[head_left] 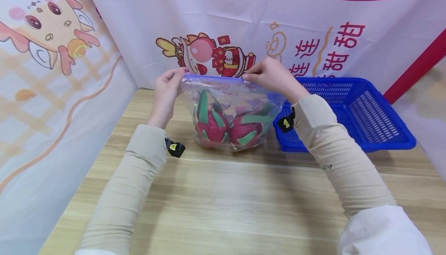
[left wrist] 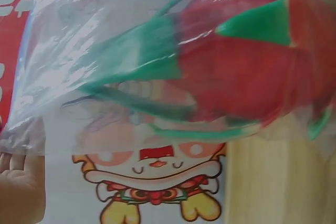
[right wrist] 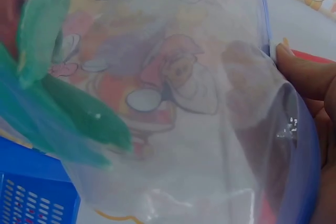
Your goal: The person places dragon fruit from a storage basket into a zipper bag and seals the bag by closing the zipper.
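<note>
A clear zip bag (head_left: 230,92) stands upright on the table with two red dragon fruits with green leaf tips inside, one on the left (head_left: 212,126) and one on the right (head_left: 244,132). Along its top edge runs a purple zip strip (head_left: 216,78). My left hand (head_left: 165,95) pinches the bag's upper left corner. With thumb and fingers my right hand (head_left: 274,77) pinches a small whitish slider (right wrist: 273,51) on the strip. To the right of that hand, the bag's mouth bulges apart in the right wrist view. The left wrist view shows one dragon fruit (left wrist: 236,72) close up through the plastic.
A blue plastic basket (head_left: 386,139) with slotted walls stands on the table just right of the bag, partly behind my right forearm. Behind the wooden table (head_left: 226,204) hangs a printed white cloth (head_left: 223,11). Another patterned cloth (head_left: 87,104) borders the left side.
</note>
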`<state>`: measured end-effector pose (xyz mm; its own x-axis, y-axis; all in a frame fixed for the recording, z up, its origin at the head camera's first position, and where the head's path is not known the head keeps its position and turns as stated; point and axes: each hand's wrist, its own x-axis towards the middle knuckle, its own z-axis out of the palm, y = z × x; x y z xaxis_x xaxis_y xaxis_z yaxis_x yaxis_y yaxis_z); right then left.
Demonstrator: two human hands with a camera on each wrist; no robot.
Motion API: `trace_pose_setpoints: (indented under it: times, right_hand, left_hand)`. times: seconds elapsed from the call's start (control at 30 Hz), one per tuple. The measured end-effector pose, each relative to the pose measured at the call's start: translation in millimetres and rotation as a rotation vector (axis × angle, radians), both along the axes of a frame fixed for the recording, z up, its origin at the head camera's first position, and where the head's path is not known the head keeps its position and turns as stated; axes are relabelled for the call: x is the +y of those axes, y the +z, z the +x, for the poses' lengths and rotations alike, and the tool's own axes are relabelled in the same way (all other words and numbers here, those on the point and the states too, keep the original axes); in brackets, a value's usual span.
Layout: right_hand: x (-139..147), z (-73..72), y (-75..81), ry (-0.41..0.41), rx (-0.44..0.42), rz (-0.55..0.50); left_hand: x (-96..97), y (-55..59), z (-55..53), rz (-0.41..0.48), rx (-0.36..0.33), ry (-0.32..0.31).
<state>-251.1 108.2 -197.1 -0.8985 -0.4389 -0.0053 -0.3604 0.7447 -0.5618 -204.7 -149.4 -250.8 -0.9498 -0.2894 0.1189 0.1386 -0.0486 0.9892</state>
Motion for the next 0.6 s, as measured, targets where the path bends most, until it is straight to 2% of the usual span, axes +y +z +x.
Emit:
trace_pose_setpoints:
  times: [0.1, 0.2, 0.3, 0.37, 0.43, 0.5, 0.6]
  right_hand:
    - [1, 0.2, -0.3, 0.002, -0.002, -0.012]
    - [1, 0.4, -0.2, 0.001, -0.002, -0.023]
    - [0, 0.2, -0.1, -0.004, -0.005, -0.033]
    - [0, 0.1, 0.0, -0.007, -0.007, -0.038]
    - [0, 0.0, 0.1, -0.009, -0.012, -0.044]
    - [-1, 0.1, 0.7, -0.009, -0.02, -0.049]
    - [-2, 0.0, 0.5, -0.011, -0.023, -0.05]
  left_hand:
    - [2.8, 8.7, 1.5, -0.12, 0.074, 0.06]
    - [9.8, 14.9, 2.5, -0.343, 0.169, 0.126]
    - [20.8, 16.9, 3.5, -0.575, 0.282, 0.142]
    - [29.0, 16.6, 3.7, -0.691, 0.339, 0.113]
    - [36.6, 15.7, 2.6, -0.781, 0.358, 0.055]
    - [42.3, 14.9, 0.6, -0.857, 0.32, -0.017]
    - [47.0, 15.0, -3.3, -0.952, 0.214, -0.102]
